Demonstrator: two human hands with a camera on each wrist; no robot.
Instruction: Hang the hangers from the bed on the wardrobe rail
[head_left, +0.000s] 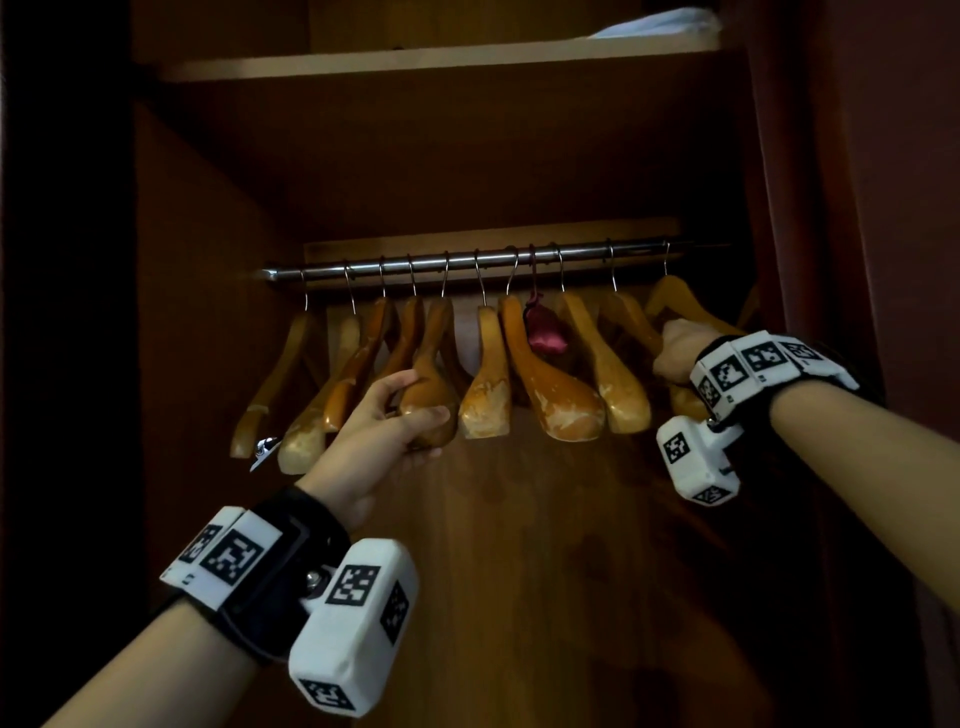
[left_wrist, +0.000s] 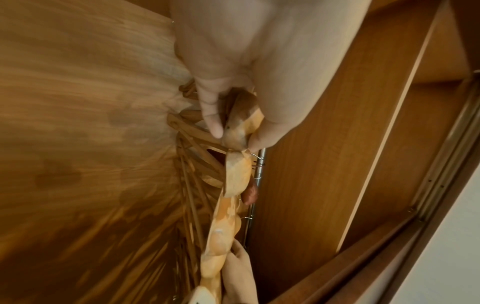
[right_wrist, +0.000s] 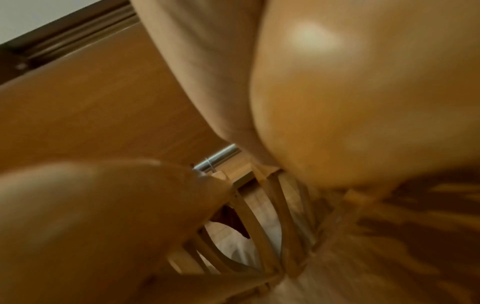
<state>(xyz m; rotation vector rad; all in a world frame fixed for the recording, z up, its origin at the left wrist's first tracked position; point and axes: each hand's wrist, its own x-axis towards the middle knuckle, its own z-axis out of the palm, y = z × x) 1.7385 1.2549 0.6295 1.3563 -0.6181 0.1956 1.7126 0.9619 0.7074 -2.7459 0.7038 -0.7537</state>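
Wooden wardrobe (head_left: 208, 312), metal rail (head_left: 467, 262); both hands (head_left: 384, 421) grip hangers (head_left: 566, 374).

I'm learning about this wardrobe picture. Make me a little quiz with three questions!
1. True or false: the left hand holds the end of a wooden hanger on the rail.
2. What colour is the small soft thing hanging among the hangers? A) blue B) dark pink C) green
3. Fill in: the right hand is at the ___ end of the rail.

Key: 1 true. 2 B. 3 right.
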